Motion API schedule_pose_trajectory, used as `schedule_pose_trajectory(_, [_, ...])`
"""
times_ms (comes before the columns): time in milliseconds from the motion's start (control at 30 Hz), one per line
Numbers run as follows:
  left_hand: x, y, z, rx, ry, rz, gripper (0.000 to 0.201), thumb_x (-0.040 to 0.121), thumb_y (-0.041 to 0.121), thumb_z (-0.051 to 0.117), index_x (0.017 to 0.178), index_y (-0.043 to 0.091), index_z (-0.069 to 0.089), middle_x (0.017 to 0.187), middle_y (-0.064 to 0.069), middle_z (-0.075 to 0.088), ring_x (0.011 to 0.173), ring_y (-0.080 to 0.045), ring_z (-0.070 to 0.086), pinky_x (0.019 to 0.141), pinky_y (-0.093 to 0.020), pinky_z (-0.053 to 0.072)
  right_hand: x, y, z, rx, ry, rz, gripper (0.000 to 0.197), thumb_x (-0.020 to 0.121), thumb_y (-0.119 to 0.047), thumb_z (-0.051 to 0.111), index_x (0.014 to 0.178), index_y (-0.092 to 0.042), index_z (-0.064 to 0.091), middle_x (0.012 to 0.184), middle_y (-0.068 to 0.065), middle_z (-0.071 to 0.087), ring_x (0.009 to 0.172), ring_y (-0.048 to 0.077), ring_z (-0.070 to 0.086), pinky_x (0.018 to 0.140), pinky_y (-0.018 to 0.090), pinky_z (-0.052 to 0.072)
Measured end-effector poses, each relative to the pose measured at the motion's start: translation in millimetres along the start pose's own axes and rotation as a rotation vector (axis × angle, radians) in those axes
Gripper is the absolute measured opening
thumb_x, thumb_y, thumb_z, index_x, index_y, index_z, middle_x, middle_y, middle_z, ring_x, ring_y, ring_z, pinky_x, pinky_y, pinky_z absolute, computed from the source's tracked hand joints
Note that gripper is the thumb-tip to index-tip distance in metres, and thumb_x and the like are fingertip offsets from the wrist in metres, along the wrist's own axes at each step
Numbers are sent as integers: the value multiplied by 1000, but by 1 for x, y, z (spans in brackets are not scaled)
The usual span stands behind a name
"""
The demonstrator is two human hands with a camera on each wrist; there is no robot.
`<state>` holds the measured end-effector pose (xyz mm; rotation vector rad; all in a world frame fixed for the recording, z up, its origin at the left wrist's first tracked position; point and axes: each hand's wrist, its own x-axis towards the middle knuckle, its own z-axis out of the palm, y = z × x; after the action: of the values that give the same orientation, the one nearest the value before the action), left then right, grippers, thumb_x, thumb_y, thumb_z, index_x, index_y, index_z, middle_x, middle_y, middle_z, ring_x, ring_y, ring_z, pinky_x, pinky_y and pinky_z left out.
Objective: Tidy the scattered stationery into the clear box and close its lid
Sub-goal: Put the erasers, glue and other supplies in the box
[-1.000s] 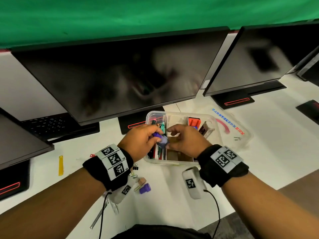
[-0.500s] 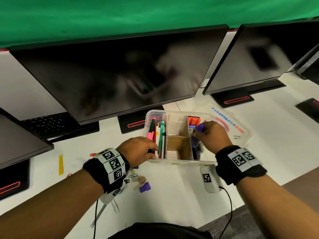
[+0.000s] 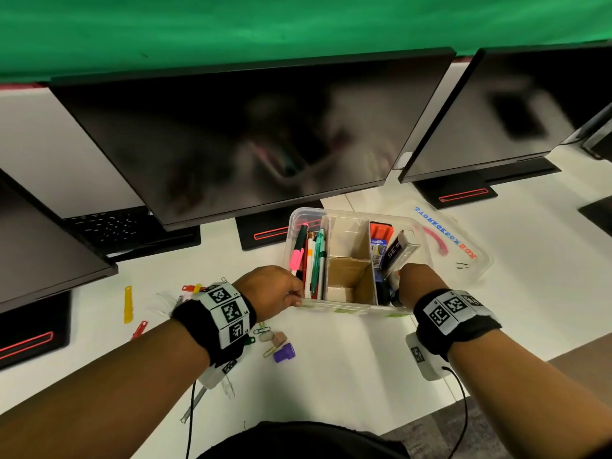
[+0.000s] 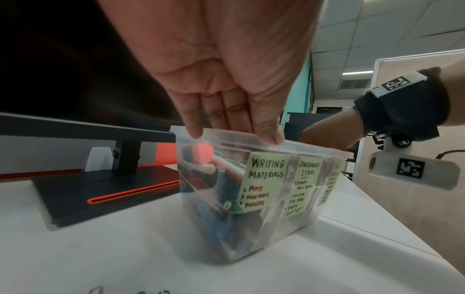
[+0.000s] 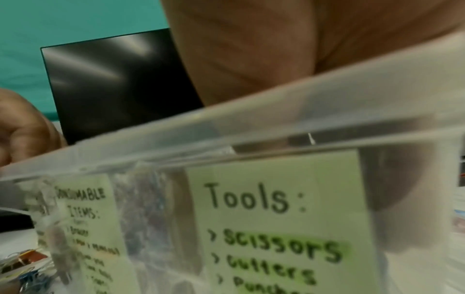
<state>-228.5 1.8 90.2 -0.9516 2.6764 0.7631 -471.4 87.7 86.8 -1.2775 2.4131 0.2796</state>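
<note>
The clear box (image 3: 347,308) stands open mid-desk, split by cardboard into three compartments. Pens and markers (image 3: 311,256) fill the left one, the middle one holds nothing I can see, and the right one holds packets and a stapler box (image 3: 399,251). My left hand (image 3: 275,289) rests straight fingertips (image 4: 270,137) on the box's near-left rim (image 4: 302,146). My right hand (image 3: 417,279) reaches down into the near end of the right compartment, labelled "Tools" (image 5: 251,199). Its fingers are hidden behind the wall. The clear lid (image 3: 463,240) lies flat just right of the box.
Loose on the desk left of the box lie a purple sharpener (image 3: 284,354), a small eraser (image 3: 280,337), paper clips (image 3: 270,351), a yellow strip (image 3: 127,304) and a red clip (image 3: 139,329). Dark monitors (image 3: 248,127) overhang the box's far side. The desk edge is near my body.
My right hand, which pinched a small purple item over the right compartment, has sunk deeper into it towards me, and the item no longer shows. My left hand stays on the near-left rim.
</note>
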Motion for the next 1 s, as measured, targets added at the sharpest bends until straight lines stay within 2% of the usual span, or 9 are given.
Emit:
schedule_pose_trajectory(133, [-2, -3, 0, -14, -18, -20, 23, 92, 28, 56, 110, 21, 67, 109, 3, 68, 102, -14, 58, 85, -22, 41, -1, -3, 4, -43, -43, 14, 23, 88, -15, 59, 108, -5, 61, 110, 11, 66, 103, 26, 63, 78, 27, 46])
schedule_pose_trajectory(300, [-6, -8, 2, -16, -24, -24, 23, 93, 28, 54, 111, 20, 66, 110, 2, 67, 104, -15, 57, 88, -25, 43, -8, -12, 3, -143, -65, -4, 23, 88, -17, 55, 109, -10, 61, 109, 7, 66, 102, 23, 63, 80, 29, 49])
schedule_pose_trajectory(367, [-9, -11, 6, -5, 2, 0, 25, 94, 29, 51, 113, 20, 65, 114, 1, 65, 109, -16, 55, 95, -29, 45, -16, -20, -3, -183, -9, 0, 25, 88, -19, 53, 110, -11, 61, 108, 5, 66, 101, 23, 64, 78, 30, 50])
schedule_pose_trajectory(467, [-18, -20, 11, 3, 131, 31, 29, 97, 27, 44, 120, 21, 60, 125, 4, 59, 119, -12, 49, 104, -25, 37, -31, -37, -26, -114, 133, -11, 26, 87, -22, 52, 109, -9, 57, 104, 8, 67, 98, 26, 64, 78, 33, 51])
schedule_pose_trajectory(533, [-26, -34, 11, -2, 210, -4, 30, 98, 25, 42, 122, 21, 60, 128, 6, 57, 122, -12, 47, 105, -24, 34, -42, -55, -40, -54, 136, -114, 20, 87, -19, 51, 103, -10, 59, 101, 9, 66, 96, 26, 63, 76, 31, 48])
schedule_pose_trajectory(633, [-39, -64, 11, 6, 232, -102, 28, 97, 21, 43, 118, 22, 62, 124, 5, 60, 120, -16, 51, 101, -26, 38, -57, -90, -37, -9, 67, -405, 14, 87, -27, 53, 77, -18, 56, 87, 4, 60, 87, 22, 60, 74, 28, 44])
schedule_pose_trajectory(733, [-56, -90, 16, 26, 120, -204, 28, 96, 21, 44, 117, 23, 62, 124, 3, 60, 118, -17, 52, 99, -27, 40, -69, -124, -5, -68, -33, -608, 12, 87, -28, 56, 92, -20, 63, 92, 1, 62, 87, 20, 59, 80, 29, 49])
schedule_pose_trajectory(833, [-77, -106, 26, 17, 28, -267, 27, 95, 23, 46, 115, 25, 63, 124, 3, 60, 119, -17, 52, 99, -27, 41, -77, -148, 32, -164, -63, -752, 27, 84, -17, 58, 111, -17, 63, 108, 6, 66, 99, 26, 62, 82, 31, 48])
schedule_pose_trajectory(1000, [-89, -100, 50, -29, -44, -233, 27, 93, 24, 51, 118, 23, 63, 121, 0, 61, 114, -19, 54, 98, -29, 44, -77, -163, 75, -307, -93, -775, 36, 89, -7, 45, 124, -9, 52, 119, 14, 56, 103, 33, 60, 76, 36, 48])
